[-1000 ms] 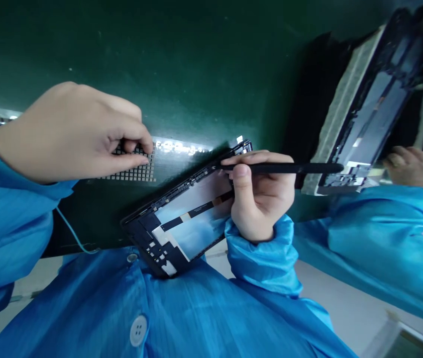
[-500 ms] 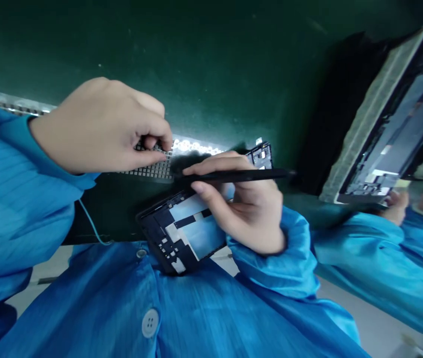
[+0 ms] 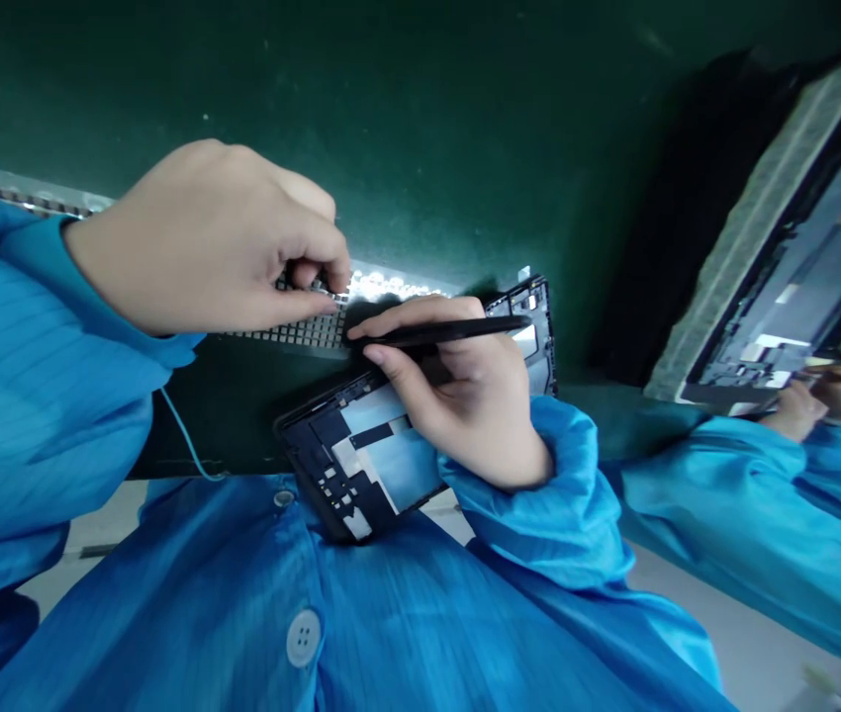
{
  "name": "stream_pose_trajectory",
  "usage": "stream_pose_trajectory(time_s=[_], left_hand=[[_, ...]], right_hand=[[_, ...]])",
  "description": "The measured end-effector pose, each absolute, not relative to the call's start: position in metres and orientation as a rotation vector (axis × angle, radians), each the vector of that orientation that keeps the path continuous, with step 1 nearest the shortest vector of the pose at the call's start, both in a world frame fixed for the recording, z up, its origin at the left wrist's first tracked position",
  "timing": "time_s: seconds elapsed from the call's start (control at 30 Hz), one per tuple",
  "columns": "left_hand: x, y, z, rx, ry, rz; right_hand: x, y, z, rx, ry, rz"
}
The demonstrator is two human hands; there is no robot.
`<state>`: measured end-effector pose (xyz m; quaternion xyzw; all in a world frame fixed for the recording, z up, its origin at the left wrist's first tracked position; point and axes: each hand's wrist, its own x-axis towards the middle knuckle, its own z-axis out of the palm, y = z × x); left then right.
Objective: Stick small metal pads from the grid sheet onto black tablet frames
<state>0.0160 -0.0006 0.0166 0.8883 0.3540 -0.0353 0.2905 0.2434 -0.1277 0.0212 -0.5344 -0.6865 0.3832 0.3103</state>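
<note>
My left hand [image 3: 220, 242] is closed, thumb and forefinger pinched at a clear sheet of small grey square pads [image 3: 302, 331]; the other fingers curl under. My right hand [image 3: 465, 386] grips slim black tweezers [image 3: 457, 331], their tip pointing left toward the sheet, close to my left thumb. Below my right hand lies an opened tablet [image 3: 383, 455], tilted at the table's near edge, with its blue-grey inside, black tape and small parts facing up. My right hand and sleeve hide its middle.
The green tabletop [image 3: 420, 129] stretches ahead. To the right stands a black block with a pale rough edge [image 3: 762, 227], beside another opened device [image 3: 821, 267]. A co-worker's hands [image 3: 836, 396] and blue sleeves are at the far right.
My right hand and the tweezers have shifted slightly left and up, with the rear end of the tweezers tilting upward. My left hand stays pinched at the sheet.
</note>
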Motion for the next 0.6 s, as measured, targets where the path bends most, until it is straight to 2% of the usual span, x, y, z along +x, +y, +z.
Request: stream_pose_trajectory(time_s=[0.1, 0.23, 0.37, 0.6], left_hand=[[0.015, -0.006, 0.026, 2.397, 0.935, -0.056], [0.006, -0.052, 0.031, 2.437, 1.037, 0.222], [0.002, -0.112, 0.02, 2.276, 1.136, 0.112], [0.001, -0.127, 0.0, 2.311, 1.117, 0.039]], right_hand=[[0.261, -0.133, 0.027, -1.268, -1.36, 1.204], [0.301, -0.171, 0.035, -1.337, -1.018, 0.898], [0.332, -0.228, 0.028, -1.622, -1.017, 0.642], [0.342, -0.261, -0.002, -1.608, -1.18, 0.668]])
